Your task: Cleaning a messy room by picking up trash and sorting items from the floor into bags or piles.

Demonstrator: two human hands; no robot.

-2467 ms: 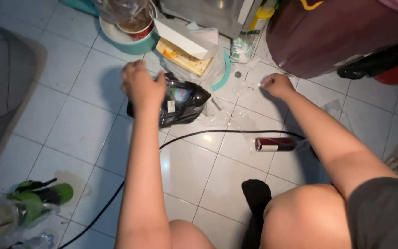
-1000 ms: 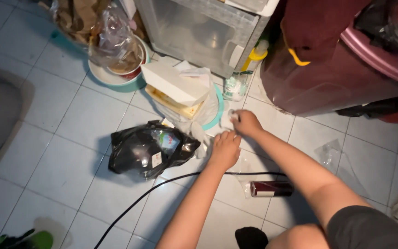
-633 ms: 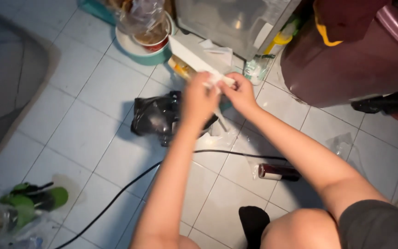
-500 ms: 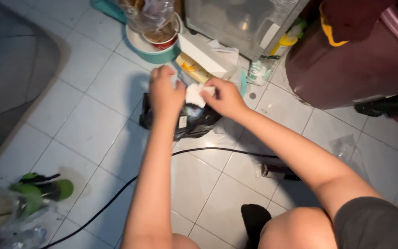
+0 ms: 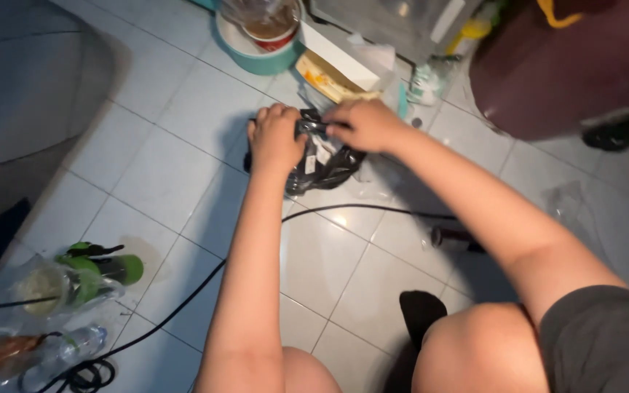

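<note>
since half a second before, both hands dropped the white scrap from view; left hand [image 5: 276,138] and right hand [image 5: 362,125] each closed a grip on the black plastic bag [image 5: 322,156] on the floor [image 5: 147,167].

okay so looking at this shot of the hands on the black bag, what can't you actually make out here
Head view only:
- Inside of the black bag: hidden by the left hand and right hand at its opening.
- Dark cylinder: partly behind the right forearm.
- Teal bowl: cut by the top edge.
- Bottle: blurred.
</note>
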